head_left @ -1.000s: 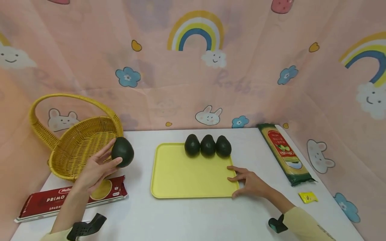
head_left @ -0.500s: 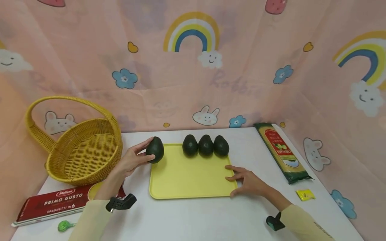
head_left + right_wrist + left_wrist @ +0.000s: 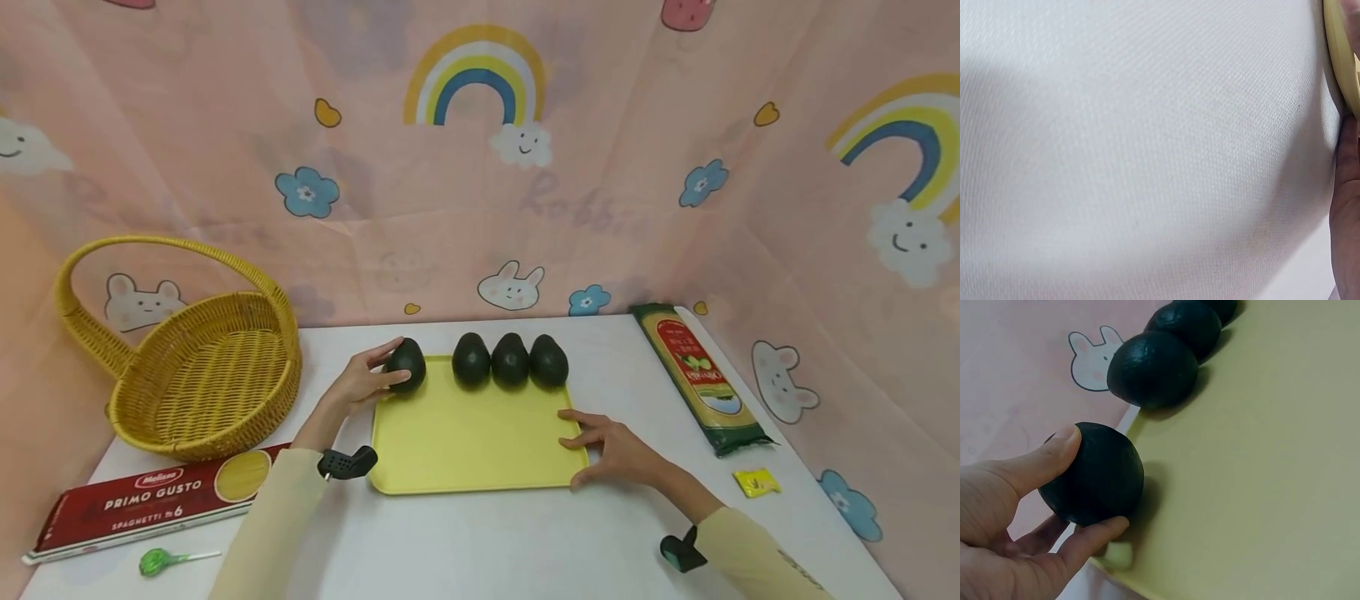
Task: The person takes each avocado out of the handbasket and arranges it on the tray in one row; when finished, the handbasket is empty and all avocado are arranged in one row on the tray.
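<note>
My left hand [image 3: 357,384] grips a dark green avocado [image 3: 407,365] at the far left corner of a yellow tray [image 3: 472,450]. In the left wrist view the thumb lies on one side of this avocado [image 3: 1100,478] and fingertips on the other. It is over the tray's rim; whether it touches the tray is hard to tell. Three more avocados [image 3: 511,361] sit in a row along the tray's far edge. My right hand [image 3: 618,454] holds the tray's right edge, fingers over the rim and thumb by the near corner; the right wrist view shows only part of it.
A yellow wicker basket [image 3: 123,396] with a tall handle stands at the left. Before it lie a red spaghetti pack [image 3: 161,500] and a green lollipop [image 3: 155,562]. On the right are a green and gold packet [image 3: 701,375] and a small yellow wrapped sweet [image 3: 757,482].
My left hand has carried the avocado rightward from in front of the basket to the tray's far left corner. The lollipop has come into view. My right hand stays at the tray's edge.
</note>
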The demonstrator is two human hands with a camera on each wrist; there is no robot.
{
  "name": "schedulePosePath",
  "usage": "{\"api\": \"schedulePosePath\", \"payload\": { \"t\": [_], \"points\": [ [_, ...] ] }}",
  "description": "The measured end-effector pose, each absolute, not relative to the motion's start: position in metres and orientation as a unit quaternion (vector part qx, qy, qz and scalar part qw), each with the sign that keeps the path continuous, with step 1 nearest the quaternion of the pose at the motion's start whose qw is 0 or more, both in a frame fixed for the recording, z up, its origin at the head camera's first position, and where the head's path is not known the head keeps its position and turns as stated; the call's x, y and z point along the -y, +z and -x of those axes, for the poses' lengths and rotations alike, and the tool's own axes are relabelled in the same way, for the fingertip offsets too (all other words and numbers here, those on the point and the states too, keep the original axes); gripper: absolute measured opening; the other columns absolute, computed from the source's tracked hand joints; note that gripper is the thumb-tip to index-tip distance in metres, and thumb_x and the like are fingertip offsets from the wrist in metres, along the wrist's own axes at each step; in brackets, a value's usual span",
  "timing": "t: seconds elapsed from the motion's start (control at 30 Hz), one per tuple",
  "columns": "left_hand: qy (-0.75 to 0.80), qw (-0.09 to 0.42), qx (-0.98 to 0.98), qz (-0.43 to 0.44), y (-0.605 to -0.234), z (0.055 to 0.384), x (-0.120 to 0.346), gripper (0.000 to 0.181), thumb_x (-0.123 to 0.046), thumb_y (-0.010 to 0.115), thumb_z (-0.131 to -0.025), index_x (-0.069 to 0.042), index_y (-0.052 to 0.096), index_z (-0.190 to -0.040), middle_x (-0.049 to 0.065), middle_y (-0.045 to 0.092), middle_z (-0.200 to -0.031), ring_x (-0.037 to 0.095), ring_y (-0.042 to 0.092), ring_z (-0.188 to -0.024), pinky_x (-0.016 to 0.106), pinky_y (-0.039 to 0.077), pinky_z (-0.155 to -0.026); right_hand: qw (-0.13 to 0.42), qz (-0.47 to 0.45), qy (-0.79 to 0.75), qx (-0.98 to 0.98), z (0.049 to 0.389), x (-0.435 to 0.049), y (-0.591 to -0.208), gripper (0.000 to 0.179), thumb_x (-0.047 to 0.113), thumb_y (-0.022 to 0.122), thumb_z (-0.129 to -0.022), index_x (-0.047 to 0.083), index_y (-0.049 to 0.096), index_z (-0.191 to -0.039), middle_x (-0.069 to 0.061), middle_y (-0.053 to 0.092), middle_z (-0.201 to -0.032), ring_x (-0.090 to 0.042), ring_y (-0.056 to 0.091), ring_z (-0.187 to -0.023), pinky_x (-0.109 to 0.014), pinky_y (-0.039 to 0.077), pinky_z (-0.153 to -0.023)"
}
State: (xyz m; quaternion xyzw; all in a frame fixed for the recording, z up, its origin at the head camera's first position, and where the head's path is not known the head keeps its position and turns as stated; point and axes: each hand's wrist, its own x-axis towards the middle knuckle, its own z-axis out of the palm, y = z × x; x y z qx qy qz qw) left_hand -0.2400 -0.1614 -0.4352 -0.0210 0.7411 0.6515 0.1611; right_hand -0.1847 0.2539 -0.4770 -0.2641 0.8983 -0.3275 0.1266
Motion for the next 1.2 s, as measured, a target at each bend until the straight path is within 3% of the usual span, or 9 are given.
{"api": "schedulePosePath", "payload": {
  "t": [0.2,0.33,0.47,0.6,0.73,0.83,0.97,1.07,1.2],
  "points": [
    [0.643,0.141,-0.753,0.007,-0.441,0.249,0.15,0.067,-0.003,0.065,-0.09,-0.015,0.036,-0.149,0.026,0.026,-0.151,0.037,0.043,-0.125,0.037,0.054,-0.084,0.128,0.261,-0.331,-0.898,0.184,-0.255,-0.476,0.061,0.04,0.085,-0.068,0.007,0.07,-0.117,-0.013,0.045,-0.144,-0.041,0.033,-0.135,-0.061,0.03,-0.105],
    [0.639,0.129,-0.758,-0.009,-0.444,0.254,0.14,0.066,-0.004,0.066,-0.09,-0.013,0.037,-0.148,0.026,0.033,-0.148,0.04,0.045,-0.126,0.046,0.052,-0.089,0.129,0.262,-0.337,-0.895,0.186,-0.256,-0.476,0.06,0.039,0.085,-0.068,0.007,0.07,-0.116,-0.014,0.045,-0.144,-0.042,0.033,-0.135,-0.061,0.03,-0.105],
    [0.654,0.137,-0.744,-0.018,-0.444,0.254,0.128,0.069,-0.001,0.067,-0.088,-0.012,0.037,-0.149,0.026,0.034,-0.147,0.035,0.055,-0.113,0.043,0.053,-0.086,0.132,0.263,-0.343,-0.892,0.187,-0.256,-0.476,0.059,0.039,0.085,-0.068,0.007,0.07,-0.116,-0.015,0.045,-0.144,-0.042,0.033,-0.135,-0.061,0.03,-0.105],
    [0.652,0.135,-0.746,-0.022,-0.444,0.251,0.124,0.074,0.003,0.069,-0.085,-0.012,0.035,-0.15,0.027,0.031,-0.148,0.031,0.055,-0.106,0.035,0.055,-0.077,0.133,0.265,-0.347,-0.89,0.188,-0.253,-0.478,0.059,0.038,0.085,-0.067,0.007,0.071,-0.115,-0.015,0.045,-0.144,-0.042,0.033,-0.134,-0.061,0.03,-0.105],
    [0.643,0.131,-0.754,-0.03,-0.443,0.248,0.126,0.078,0.005,0.07,-0.083,-0.012,0.033,-0.15,0.025,0.029,-0.15,0.038,0.051,-0.118,0.035,0.054,-0.075,0.128,0.276,-0.342,-0.889,0.189,-0.252,-0.479,0.06,0.037,0.086,-0.066,0.006,0.07,-0.115,-0.014,0.046,-0.143,-0.042,0.034,-0.134,-0.061,0.031,-0.104],
    [0.628,0.12,-0.767,-0.05,-0.442,0.245,0.129,0.077,0.002,0.069,-0.085,-0.011,0.031,-0.151,0.024,0.026,-0.152,0.043,0.04,-0.13,0.039,0.052,-0.088,0.122,0.281,-0.332,-0.892,0.19,-0.251,-0.479,0.06,0.037,0.086,-0.066,0.006,0.071,-0.115,-0.014,0.045,-0.144,-0.042,0.035,-0.134,-0.06,0.032,-0.104],
    [0.581,0.074,-0.808,-0.072,-0.441,0.235,0.126,0.068,-0.006,0.064,-0.091,-0.01,0.03,-0.151,0.022,0.022,-0.154,0.045,0.028,-0.136,0.049,0.034,-0.107,0.13,0.264,-0.316,-0.902,0.182,-0.255,-0.474,0.061,0.04,0.084,-0.069,0.007,0.069,-0.119,-0.016,0.041,-0.147,-0.044,0.032,-0.135,-0.061,0.031,-0.105],
    [0.534,0.019,-0.842,-0.077,-0.443,0.223,0.124,0.062,-0.013,0.059,-0.096,-0.008,0.03,-0.151,0.022,0.025,-0.153,0.045,0.028,-0.136,0.054,0.029,-0.109,0.135,0.236,-0.314,-0.91,0.172,-0.257,-0.469,0.062,0.04,0.08,-0.075,0.008,0.065,-0.125,-0.018,0.036,-0.15,-0.044,0.028,-0.136,-0.059,0.03,-0.105],
    [0.449,-0.074,-0.887,-0.077,-0.447,0.203,0.117,0.059,-0.015,0.057,-0.098,-0.007,0.03,-0.15,0.028,0.024,-0.151,0.047,0.022,-0.138,0.059,0.023,-0.11,0.07,0.21,-0.291,-0.931,0.157,-0.253,-0.465,0.065,0.038,0.073,-0.084,0.004,0.054,-0.136,-0.019,0.029,-0.153,-0.045,0.024,-0.137,-0.063,0.03,-0.103]
  ]
}}
